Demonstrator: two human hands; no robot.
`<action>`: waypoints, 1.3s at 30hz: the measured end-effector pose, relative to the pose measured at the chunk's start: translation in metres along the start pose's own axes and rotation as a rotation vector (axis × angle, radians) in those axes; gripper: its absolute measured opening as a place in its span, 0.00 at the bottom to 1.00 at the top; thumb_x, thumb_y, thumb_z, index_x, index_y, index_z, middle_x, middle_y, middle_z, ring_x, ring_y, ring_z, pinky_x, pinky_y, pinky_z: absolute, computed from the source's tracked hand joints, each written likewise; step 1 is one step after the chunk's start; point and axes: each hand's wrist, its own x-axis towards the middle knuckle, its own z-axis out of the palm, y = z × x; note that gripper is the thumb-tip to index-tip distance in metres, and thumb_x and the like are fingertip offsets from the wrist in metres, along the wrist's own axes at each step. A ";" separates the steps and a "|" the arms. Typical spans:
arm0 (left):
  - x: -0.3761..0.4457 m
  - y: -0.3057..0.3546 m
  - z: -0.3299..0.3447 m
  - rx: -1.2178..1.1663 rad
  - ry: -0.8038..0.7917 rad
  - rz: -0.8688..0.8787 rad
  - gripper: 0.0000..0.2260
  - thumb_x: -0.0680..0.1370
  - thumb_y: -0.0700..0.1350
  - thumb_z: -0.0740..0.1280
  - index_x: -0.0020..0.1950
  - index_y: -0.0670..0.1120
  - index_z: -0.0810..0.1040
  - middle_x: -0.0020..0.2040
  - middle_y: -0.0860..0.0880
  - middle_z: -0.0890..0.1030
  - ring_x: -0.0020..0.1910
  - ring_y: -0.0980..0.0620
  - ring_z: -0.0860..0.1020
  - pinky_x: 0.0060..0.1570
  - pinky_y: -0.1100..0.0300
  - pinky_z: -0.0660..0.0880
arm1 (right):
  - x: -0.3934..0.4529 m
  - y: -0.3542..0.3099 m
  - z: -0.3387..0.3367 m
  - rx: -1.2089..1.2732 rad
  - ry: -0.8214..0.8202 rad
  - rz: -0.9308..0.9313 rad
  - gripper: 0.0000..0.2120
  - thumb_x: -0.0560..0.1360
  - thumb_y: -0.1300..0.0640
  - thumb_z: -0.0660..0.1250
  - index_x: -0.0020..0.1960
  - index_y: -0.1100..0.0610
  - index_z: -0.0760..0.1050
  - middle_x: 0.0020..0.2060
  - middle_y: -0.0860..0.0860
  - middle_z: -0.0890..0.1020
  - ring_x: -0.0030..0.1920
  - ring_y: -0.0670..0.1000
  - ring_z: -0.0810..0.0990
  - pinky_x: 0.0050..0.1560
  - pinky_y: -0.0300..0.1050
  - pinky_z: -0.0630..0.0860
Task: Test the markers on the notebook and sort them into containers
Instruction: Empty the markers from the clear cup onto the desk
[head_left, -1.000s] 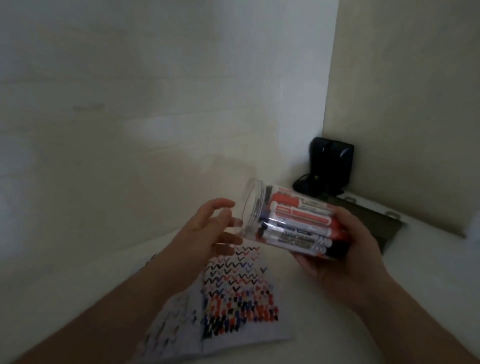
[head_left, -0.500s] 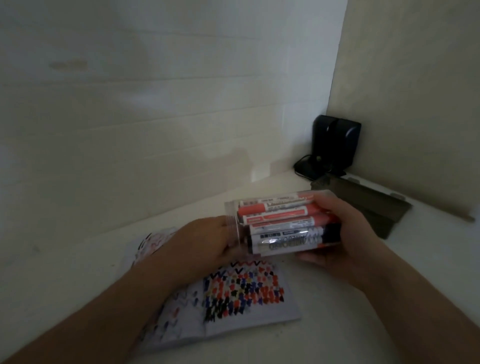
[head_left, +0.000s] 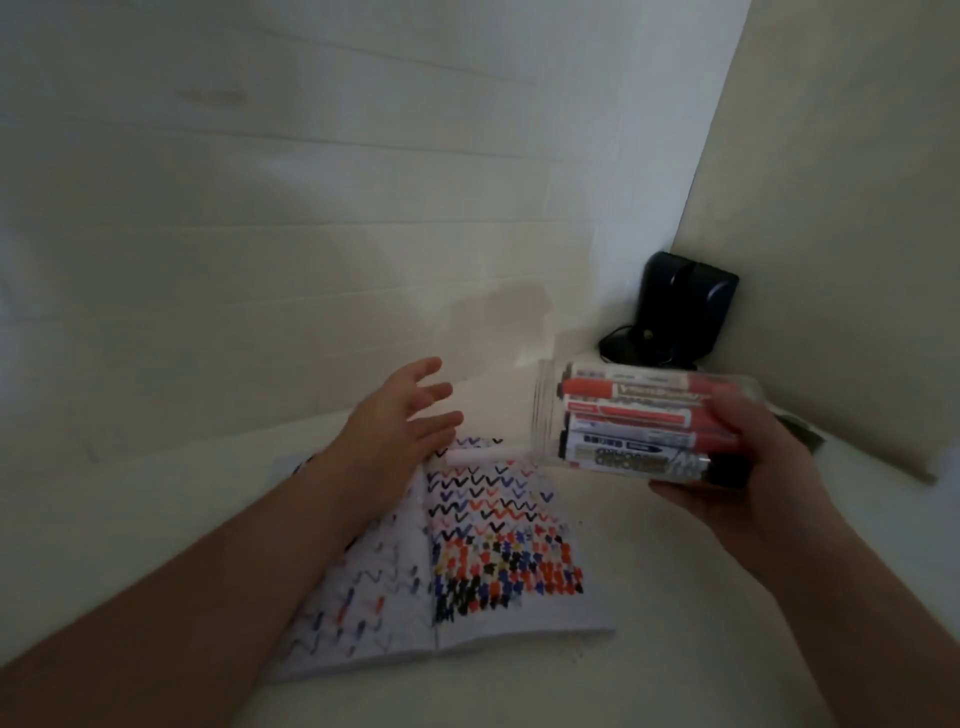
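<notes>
My right hand grips a clear plastic container tipped on its side, its open mouth facing left. Several markers with red and black caps fill it. My left hand hovers to the left of the mouth with fingers spread and holds nothing. Below both hands lies an open notebook covered in red, blue and black test marks. A white marker-like stick lies at the notebook's top edge, just under the container's mouth.
The notebook rests on a white tabletop set into a corner of pale walls. A black device with a cable stands in the far right corner. A dark flat object lies behind my right hand.
My left hand has let go of the container's mouth and moved left with its fingers spread. The container has shifted right in my right hand. A white stick now lies on the notebook's top edge.
</notes>
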 end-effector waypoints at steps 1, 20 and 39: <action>0.001 0.007 0.002 -0.201 0.037 -0.090 0.18 0.83 0.44 0.59 0.73 0.48 0.74 0.68 0.43 0.77 0.64 0.38 0.79 0.66 0.46 0.75 | 0.000 0.000 0.005 -0.030 -0.017 -0.010 0.15 0.79 0.45 0.65 0.62 0.47 0.80 0.56 0.54 0.87 0.52 0.56 0.87 0.53 0.55 0.79; -0.024 -0.013 0.007 0.400 -0.091 0.201 0.21 0.85 0.64 0.53 0.76 0.62 0.69 0.74 0.56 0.74 0.73 0.55 0.71 0.74 0.53 0.65 | 0.006 -0.031 0.031 -0.336 -0.189 -0.076 0.17 0.73 0.47 0.67 0.61 0.49 0.80 0.55 0.55 0.86 0.52 0.59 0.86 0.49 0.55 0.80; -0.011 0.000 0.002 -0.328 0.174 0.007 0.13 0.84 0.57 0.59 0.62 0.56 0.80 0.62 0.44 0.82 0.56 0.40 0.82 0.58 0.37 0.80 | 0.019 -0.030 0.049 -0.321 -0.263 -0.234 0.20 0.73 0.50 0.65 0.63 0.55 0.75 0.58 0.62 0.82 0.56 0.68 0.83 0.53 0.67 0.81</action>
